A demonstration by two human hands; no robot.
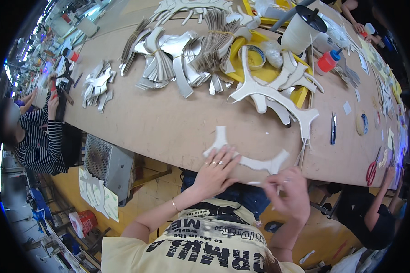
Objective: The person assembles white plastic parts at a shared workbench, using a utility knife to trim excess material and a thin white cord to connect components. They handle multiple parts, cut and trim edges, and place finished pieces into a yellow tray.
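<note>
A white branched padded piece lies flat near the front edge of the table. My left hand rests on its left part, fingers stretched out and pressing it down. Beside its right end, my right hand is partly smeared by motion, with curled fingers. A small white sliver shows by the right fingertips, but what they grip is too blurred to name. Further back, a stack of similar white padded pieces leans on a yellow tray. Thin white strands hang from its right end.
Bundles of silver-grey cut pieces lie across the back. A white thread cone and a red bottle stand back right. A blue cutter and red-handled scissors lie at right. Co-workers sit at both sides.
</note>
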